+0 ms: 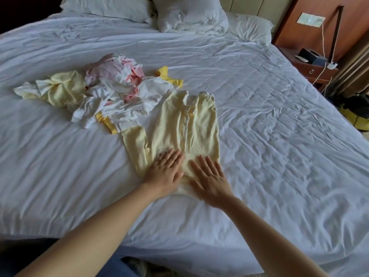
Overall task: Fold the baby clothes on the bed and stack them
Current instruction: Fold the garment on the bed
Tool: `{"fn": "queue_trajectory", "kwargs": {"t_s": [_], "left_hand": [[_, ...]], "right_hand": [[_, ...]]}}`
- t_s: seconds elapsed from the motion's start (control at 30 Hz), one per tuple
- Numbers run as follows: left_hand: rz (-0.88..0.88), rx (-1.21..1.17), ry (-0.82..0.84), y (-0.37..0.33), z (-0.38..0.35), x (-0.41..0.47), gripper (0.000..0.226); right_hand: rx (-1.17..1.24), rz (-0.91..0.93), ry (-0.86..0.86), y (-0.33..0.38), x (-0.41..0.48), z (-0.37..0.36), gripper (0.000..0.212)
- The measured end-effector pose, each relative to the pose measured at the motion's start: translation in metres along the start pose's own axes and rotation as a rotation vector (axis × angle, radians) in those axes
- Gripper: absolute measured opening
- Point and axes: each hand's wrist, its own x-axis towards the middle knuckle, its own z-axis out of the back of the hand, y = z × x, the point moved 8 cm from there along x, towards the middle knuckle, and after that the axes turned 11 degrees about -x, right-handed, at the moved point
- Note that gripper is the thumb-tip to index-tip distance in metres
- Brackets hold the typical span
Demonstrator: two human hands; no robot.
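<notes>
Both hands flat, fingers straight, left hand [166, 169] and right hand [210, 179] pressing near end of pale yellow sleepsuit [179, 126] on bed [269, 120], unfolded clothes pile [111, 92] just left of sleepsuit.

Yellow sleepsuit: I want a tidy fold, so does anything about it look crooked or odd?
Slightly. The yellow sleepsuit lies flat under the left hand and right hand, but one sleeve juts out leftward and the front seam is rumpled.

Crumpled white fabric pillows [191, 17] are piled at the far end; a black rectangular box [308, 54] is set on a reddish-brown wooden nightstand [321, 75].
</notes>
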Motion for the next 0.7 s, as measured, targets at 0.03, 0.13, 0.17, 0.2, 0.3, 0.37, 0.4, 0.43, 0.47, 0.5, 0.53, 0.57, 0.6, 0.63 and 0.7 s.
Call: {"fn": "queue_trajectory", "kwargs": {"t_s": [0.03,0.13,0.17,0.2,0.3,0.37,0.4,0.43,0.47,0.5,0.53,0.57,0.6,0.63,0.7], "left_hand": [[0.033,-0.003,0.06,0.001,-0.003,0.0,0.083],[0.066,-0.046,0.167,-0.002,0.001,0.002,0.094],[0.044,-0.075,0.185,-0.004,0.005,0.001,0.096],[0.012,-0.11,0.178,-0.004,0.011,-0.001,0.095],[-0.145,-0.201,-0.003,0.0,0.032,-0.024,0.074],[-0.244,-0.205,-0.103,0.01,0.041,-0.048,0.056],[-0.278,-0.206,-0.128,0.015,0.045,-0.058,0.05],[-0.305,-0.202,-0.136,0.022,0.047,-0.067,0.047],[-0.327,-0.191,-0.138,0.028,0.05,-0.076,0.046],[-0.336,-0.177,-0.129,0.034,0.051,-0.083,0.048],[-0.327,-0.159,-0.104,0.041,0.049,-0.088,0.05],[-0.302,-0.144,-0.069,0.048,0.046,-0.091,0.052],[-0.275,-0.138,-0.044,0.052,0.043,-0.094,0.054],[-0.255,-0.14,-0.041,0.054,0.041,-0.096,0.054],[-0.238,-0.147,-0.055,0.055,0.038,-0.096,0.052]], "right_hand": [[0.002,0.002,0.006,0.0,0.0,0.0,0.08],[0.05,0.0,0.036,0.0,-0.001,0.002,0.092],[0.081,-0.007,0.05,0.0,-0.001,0.004,0.097],[0.115,-0.018,0.055,-0.001,0.0,0.008,0.1],[0.161,-0.077,0.038,-0.004,0.009,0.025,0.071],[0.175,-0.086,-0.02,0.0,0.021,0.041,0.047],[0.173,-0.066,-0.058,0.006,0.028,0.051,0.043],[0.167,-0.03,-0.093,0.016,0.037,0.062,0.04],[0.165,0.02,-0.126,0.029,0.046,0.072,0.038],[0.161,0.077,-0.145,0.043,0.056,0.081,0.037],[0.158,0.132,-0.15,0.058,0.067,0.088,0.036],[0.151,0.186,-0.147,0.075,0.078,0.095,0.036],[0.142,0.238,-0.137,0.092,0.089,0.098,0.035],[0.135,0.279,-0.123,0.108,0.1,0.101,0.035],[0.137,0.326,-0.087,0.132,0.121,0.099,0.035]]}}
